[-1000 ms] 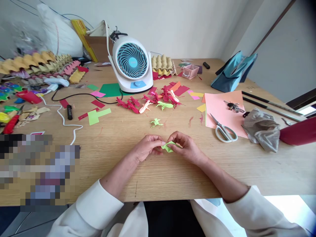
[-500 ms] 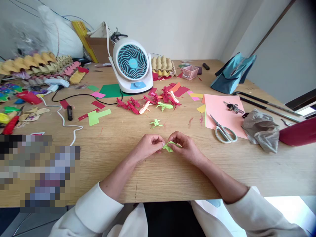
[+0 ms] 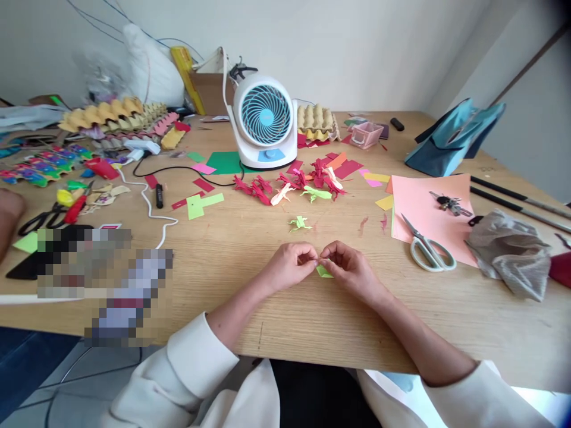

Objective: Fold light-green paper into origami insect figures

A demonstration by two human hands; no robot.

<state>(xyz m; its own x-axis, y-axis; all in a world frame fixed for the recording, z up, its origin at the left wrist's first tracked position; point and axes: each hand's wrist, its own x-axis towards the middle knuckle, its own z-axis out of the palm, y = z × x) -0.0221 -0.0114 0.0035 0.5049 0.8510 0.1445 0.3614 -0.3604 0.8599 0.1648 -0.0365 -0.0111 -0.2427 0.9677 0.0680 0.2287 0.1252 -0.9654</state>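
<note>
My left hand (image 3: 292, 266) and my right hand (image 3: 354, 270) meet fingertip to fingertip just above the table. Between them they pinch a small folded piece of light green paper (image 3: 324, 271), most of it hidden behind my fingers. A light green folded paper figure with thin legs (image 3: 300, 223) stands just beyond my hands. Farther back lies a row of similar folded figures, mostly red (image 3: 259, 189), with a pale one (image 3: 282, 194) and another green one (image 3: 316, 194) among them.
A white fan (image 3: 265, 116) stands behind the paper figures. To the right, scissors (image 3: 430, 249) and keys (image 3: 450, 204) lie on pink paper (image 3: 413, 193), beside a grey cloth (image 3: 513, 252). Green scraps (image 3: 195, 207) lie left. Another person's arm (image 3: 9, 220) shows at the left edge.
The view has swung left, shifting everything rightward and bringing another person's arm into sight. My fingertips have drawn closer together, and less of the green paper shows between them.
</note>
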